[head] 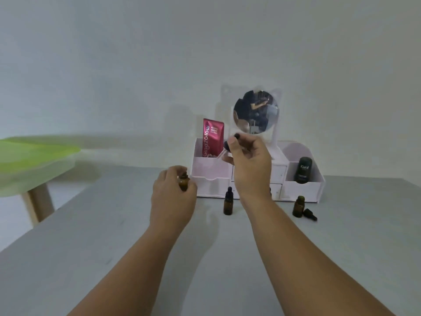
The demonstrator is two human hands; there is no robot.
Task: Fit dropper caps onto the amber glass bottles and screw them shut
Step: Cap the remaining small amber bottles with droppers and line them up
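My left hand point(172, 195) grips an open amber bottle point(183, 181) and holds it upright above the grey table point(114, 247). Raised above and to the right of it, my right hand point(249, 163) pinches a black dropper cap point(227, 145), whose glass pipette slants down to the left. A capped amber bottle point(228, 202) stands on the table between my arms. To the right stands another open amber bottle point(298, 206), with a loose black dropper cap point(310, 214) lying beside it.
A white organiser point(303, 190) with drawers stands at the back, carrying a round mirror point(255, 111), a red sachet point(213, 137) and a dark bottle point(303, 170). A green-topped stool point(34, 160) is on the left, beyond the table's edge.
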